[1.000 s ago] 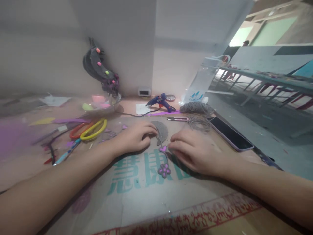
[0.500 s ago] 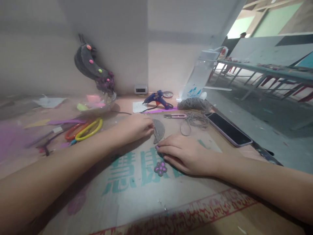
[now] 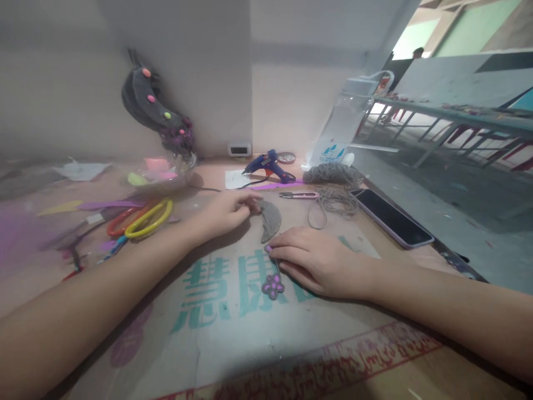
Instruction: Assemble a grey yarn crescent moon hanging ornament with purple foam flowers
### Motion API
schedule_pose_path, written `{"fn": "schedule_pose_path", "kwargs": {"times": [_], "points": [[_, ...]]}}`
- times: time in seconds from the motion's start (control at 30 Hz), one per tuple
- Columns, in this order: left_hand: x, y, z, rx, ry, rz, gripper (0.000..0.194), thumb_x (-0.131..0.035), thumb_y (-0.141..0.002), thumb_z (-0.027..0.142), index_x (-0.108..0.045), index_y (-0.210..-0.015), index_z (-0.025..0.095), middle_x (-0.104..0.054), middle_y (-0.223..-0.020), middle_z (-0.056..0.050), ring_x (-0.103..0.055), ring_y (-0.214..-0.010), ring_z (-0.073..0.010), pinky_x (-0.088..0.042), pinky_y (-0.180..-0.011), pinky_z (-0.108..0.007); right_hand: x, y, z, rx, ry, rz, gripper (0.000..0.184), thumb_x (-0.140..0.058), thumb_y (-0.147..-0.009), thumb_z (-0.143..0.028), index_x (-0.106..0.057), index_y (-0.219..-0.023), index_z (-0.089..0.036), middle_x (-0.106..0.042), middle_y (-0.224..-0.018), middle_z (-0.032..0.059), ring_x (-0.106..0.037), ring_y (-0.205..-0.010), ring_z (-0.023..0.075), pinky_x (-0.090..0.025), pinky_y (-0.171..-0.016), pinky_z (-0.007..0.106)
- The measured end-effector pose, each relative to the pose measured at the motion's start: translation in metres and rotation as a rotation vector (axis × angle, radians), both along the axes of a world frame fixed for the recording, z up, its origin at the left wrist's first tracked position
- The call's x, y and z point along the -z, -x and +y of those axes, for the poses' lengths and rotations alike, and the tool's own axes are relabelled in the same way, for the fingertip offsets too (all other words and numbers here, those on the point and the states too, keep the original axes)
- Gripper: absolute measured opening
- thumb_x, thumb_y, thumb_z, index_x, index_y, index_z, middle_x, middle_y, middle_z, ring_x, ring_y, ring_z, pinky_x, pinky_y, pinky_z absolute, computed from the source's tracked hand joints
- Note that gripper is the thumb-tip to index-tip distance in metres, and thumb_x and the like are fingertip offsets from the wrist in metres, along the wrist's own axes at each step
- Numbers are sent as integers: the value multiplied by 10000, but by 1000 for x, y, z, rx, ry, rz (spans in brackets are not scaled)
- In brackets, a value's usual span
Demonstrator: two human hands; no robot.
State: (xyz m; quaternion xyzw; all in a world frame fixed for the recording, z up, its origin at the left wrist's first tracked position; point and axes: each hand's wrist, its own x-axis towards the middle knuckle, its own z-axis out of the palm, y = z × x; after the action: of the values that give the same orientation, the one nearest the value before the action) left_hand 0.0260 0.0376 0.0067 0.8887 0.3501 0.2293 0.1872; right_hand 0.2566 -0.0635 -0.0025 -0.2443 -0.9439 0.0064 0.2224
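A grey crescent (image 3: 271, 221) with a stitched-looking edge lies flat on the table. My left hand (image 3: 227, 214) is just left of it, thumb and fingers apart, fingertips by its upper end; whether they touch it is hard to tell. My right hand (image 3: 316, 261) rests on the table below the crescent, fingers stretched out. A small purple piece (image 3: 268, 249) shows at its fingertips. From there a thin cord runs down to a grey flower with purple petals (image 3: 273, 286). Part of the cord is hidden under the right fingers.
Behind my hands lie a blue glue gun (image 3: 270, 166), pink thread snips (image 3: 298, 195) and grey yarn (image 3: 333, 175). A phone (image 3: 393, 218) and a water bottle (image 3: 343, 122) are on the right. Yellow-handled scissors (image 3: 150, 219) and a bowl (image 3: 183, 178) are left, beside a decorated grey crescent (image 3: 144, 100).
The fingers of my left hand have spread and drawn slightly left, away from the crescent, more of which shows. My right hand and the flower stay in place.
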Motion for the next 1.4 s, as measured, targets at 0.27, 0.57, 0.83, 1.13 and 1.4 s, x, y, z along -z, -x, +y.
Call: {"fn": "schedule_pose_path", "kwargs": {"times": [0.27, 0.57, 0.83, 1.13, 1.4], "points": [[-6, -2, -2, 190, -149, 184, 186, -574, -876, 256, -697, -999, 190, -732, -1016, -38, -655, -919, -183, -488, -808, -285, -2, 0, -1, 0, -25, 4, 236, -485, -960, -201, -643, -1109, -108, -702, -1075, 165, -649, -1016, 231, -550, -874, 419], [7, -6, -2, 230, -509, 252, 216, -515, -953, 266, -708, -925, 173, -727, -917, -65, -635, -840, -206, -448, -760, -328, -2, 1, -1, 10, -22, -18, 240, -469, -961, -194, -637, -1115, -120, -697, -1078, 156, -641, -1028, 230, -549, -878, 412], [5, -11, -5, 213, -498, 290, 193, -509, -937, 229, -685, -881, 177, -709, -864, -45, -615, -810, -193, -414, -730, -324, -2, 1, -1, -2, -37, 0, 233, -492, -953, -182, -650, -1097, -91, -702, -1060, 168, -646, -1019, 238, -546, -875, 412], [10, -17, 1, 182, -429, 193, 153, -502, -894, 200, -650, -887, 160, -675, -943, -81, -597, -927, -215, -445, -819, -328, -3, 2, -1, 15, -36, -5, 239, -470, -956, -180, -646, -1099, -103, -704, -1024, 157, -642, -1002, 237, -542, -861, 423], [3, -26, 14, 255, -348, 221, 130, -532, -870, 207, -643, -827, 156, -674, -909, -69, -597, -863, -195, -464, -781, -309, -2, 1, 0, 35, -28, 1, 238, -460, -959, -173, -651, -1086, -107, -705, -1019, 160, -647, -988, 236, -541, -852, 424]]}}
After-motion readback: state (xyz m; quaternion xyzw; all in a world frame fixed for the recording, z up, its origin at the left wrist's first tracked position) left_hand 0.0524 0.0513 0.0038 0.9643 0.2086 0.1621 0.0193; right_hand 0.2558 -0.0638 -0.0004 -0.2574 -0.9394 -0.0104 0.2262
